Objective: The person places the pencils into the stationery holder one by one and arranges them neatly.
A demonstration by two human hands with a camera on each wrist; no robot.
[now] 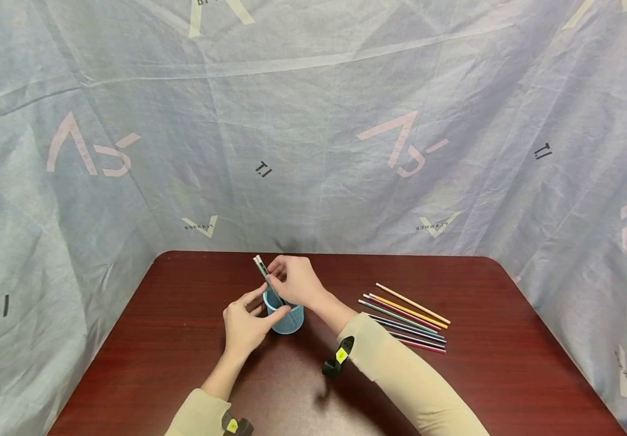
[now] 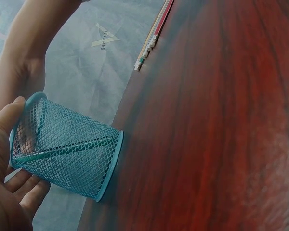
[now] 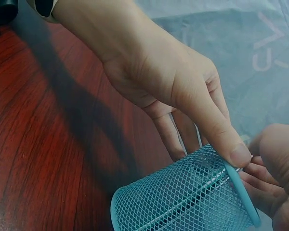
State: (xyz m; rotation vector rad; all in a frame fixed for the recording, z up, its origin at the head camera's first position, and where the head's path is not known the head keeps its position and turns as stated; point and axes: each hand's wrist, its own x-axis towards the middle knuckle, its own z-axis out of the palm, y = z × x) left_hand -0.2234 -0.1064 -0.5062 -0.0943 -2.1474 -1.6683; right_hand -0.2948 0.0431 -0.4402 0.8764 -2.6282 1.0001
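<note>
A light blue mesh pencil cup [image 1: 288, 321] stands upright near the middle of the table. My left hand [image 1: 245, 327] grips it near the rim, thumb on the near side and fingers around the far side. Through the mesh in the left wrist view, a green pencil [image 2: 38, 156] and a dark one slant inside the cup. Their white-tipped ends [image 1: 258, 260] stick out above the rim in the head view. Over the cup, my right hand [image 1: 294, 280] holds these pencils between thumb and curled fingers; its fingertips are partly hidden. The right wrist view shows this right hand [image 3: 279, 168] at its edge.
Several coloured pencils [image 1: 408, 309] lie side by side on the dark red table [image 1: 509, 375], right of the cup. My right forearm [image 1: 400, 369] passes in front of their near ends. A grey printed cloth [image 1: 318, 151] hangs behind the table and along its sides.
</note>
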